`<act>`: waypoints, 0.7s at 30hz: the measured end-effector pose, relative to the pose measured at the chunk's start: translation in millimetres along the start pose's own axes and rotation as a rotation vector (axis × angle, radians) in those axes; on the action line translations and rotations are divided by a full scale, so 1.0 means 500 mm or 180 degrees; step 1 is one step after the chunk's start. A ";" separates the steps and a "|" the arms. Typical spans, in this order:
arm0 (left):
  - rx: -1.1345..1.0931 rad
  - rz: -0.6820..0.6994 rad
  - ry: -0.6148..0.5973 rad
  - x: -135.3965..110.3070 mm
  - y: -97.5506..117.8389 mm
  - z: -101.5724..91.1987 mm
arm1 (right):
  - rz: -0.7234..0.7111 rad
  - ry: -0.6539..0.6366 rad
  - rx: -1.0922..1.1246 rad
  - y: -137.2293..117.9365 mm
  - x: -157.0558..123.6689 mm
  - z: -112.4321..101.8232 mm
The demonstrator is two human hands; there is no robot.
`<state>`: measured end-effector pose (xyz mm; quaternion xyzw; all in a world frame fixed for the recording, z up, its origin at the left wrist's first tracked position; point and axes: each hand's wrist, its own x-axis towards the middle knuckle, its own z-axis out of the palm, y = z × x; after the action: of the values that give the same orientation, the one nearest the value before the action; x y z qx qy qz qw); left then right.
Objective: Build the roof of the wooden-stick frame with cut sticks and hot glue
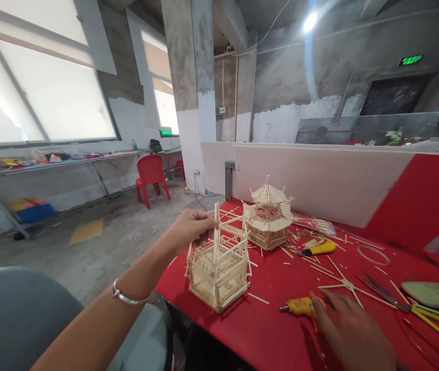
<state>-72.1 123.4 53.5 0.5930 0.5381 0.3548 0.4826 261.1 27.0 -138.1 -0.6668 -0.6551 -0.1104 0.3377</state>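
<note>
My left hand [190, 226] grips the upright sticks at the top of an unfinished bamboo-stick pavilion frame [219, 270] that stands near the front left corner of the red table [277, 330]. My right hand [353, 330], blurred, reaches low over the table with fingers spread, its fingertips just right of a yellow glue gun [300, 307]; it holds nothing. A finished stick pavilion with a pointed roof [269, 216] stands behind the frame.
Loose sticks litter the table. A yellow-handled cutter [318, 250], a star-shaped stick piece [346, 284], scissors [384, 293], a ring [374, 254] and a pale green flat object [434, 294] lie to the right. A white and red partition [320, 180] backs the table. A red chair [150, 178] stands on the floor.
</note>
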 end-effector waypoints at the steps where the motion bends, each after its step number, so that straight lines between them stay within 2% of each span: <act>1: 0.0001 0.0006 -0.0002 0.000 0.000 0.000 | -0.0107 0.0087 0.0120 -0.019 0.014 -0.008; 6: 0.0025 -0.0004 -0.0027 -0.001 0.000 0.000 | -0.0407 0.0277 0.0928 -0.140 0.082 -0.045; 12: 0.0047 0.0028 0.0018 -0.005 0.002 0.001 | -0.0850 -0.0082 0.1997 -0.279 0.148 -0.083; 16: 0.0059 0.0031 0.0048 -0.005 0.002 0.003 | -0.0887 -0.0755 0.2478 -0.341 0.187 -0.089; 21: 0.0048 0.0089 0.0023 -0.007 0.004 0.002 | -0.0849 -0.1549 0.2542 -0.375 0.215 -0.068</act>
<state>-71.0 119.9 55.3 0.6028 0.5342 0.3596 0.4711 106.1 76.6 7.9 -0.4018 -0.7859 0.2665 0.3871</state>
